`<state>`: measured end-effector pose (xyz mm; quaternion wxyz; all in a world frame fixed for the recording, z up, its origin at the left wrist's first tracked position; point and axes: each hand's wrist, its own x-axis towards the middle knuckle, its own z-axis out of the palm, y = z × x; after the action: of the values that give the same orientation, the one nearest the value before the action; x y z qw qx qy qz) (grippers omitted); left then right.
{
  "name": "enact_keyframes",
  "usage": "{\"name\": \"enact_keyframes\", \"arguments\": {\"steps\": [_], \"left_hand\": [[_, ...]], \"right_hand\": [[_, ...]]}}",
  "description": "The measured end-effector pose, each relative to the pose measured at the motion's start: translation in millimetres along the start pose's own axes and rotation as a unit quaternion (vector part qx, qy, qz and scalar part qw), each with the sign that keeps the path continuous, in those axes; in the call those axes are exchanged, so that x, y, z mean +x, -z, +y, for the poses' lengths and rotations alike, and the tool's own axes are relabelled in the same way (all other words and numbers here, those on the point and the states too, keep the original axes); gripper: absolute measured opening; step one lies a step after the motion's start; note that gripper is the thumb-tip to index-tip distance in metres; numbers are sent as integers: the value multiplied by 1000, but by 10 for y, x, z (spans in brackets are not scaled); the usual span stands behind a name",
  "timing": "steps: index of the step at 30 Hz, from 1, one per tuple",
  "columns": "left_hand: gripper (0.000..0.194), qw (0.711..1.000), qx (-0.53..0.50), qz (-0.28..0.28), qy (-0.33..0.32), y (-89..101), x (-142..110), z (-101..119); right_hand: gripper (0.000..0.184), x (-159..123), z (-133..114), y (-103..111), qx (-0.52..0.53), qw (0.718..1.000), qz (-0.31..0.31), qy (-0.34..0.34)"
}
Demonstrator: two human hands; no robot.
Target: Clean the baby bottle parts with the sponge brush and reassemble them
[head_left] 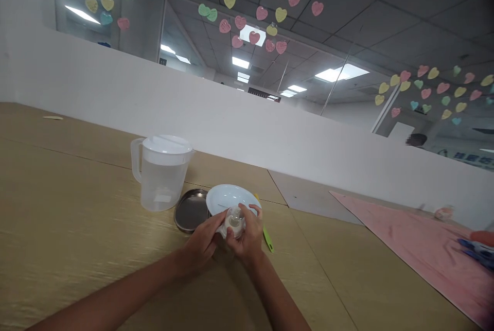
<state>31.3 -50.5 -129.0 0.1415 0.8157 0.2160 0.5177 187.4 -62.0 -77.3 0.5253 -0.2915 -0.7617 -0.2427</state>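
Observation:
Both hands meet over the table around a small clear plastic bottle [233, 222] with a whitish ring, much like a baby bottle. My left hand [203, 241] grips it from the left, its fingers partly hidden. My right hand [249, 230] wraps its right side, thumb in front and fingers over the top. Just behind the hands is a white oval bowl [227, 193]. A round dark metal tray [190, 211] lies to its left, partly covered by the bowl. A green-handled utensil [267, 240] lies right of my right hand; its far end is partly hidden.
A lidded translucent pitcher [162, 179] stands left of the tray. A pink cloth [417, 243] covers the table's right side, with blue and orange items [480, 248] at its edge. A white low wall [231, 115] below glass windows borders the table's back.

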Motion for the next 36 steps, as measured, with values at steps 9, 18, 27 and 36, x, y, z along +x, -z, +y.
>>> {"name": "enact_keyframes", "arguments": {"steps": [9,18,27,36], "left_hand": [[57,998,50,14,-35,-9,0,-28],[58,990,139,-9,-18,48,58,61],[50,975,221,-24,-5,22,75,45],[44,962,265,-2,-63,23,142,18]], "right_hand": [[45,-20,10,-7,5,1000,-1,-2],[44,12,17,8,18,1000,-7,-1],[41,-16,-2,1,-17,999,17,-47],[36,-17,-45,2,-9,987,28,-155]]}}
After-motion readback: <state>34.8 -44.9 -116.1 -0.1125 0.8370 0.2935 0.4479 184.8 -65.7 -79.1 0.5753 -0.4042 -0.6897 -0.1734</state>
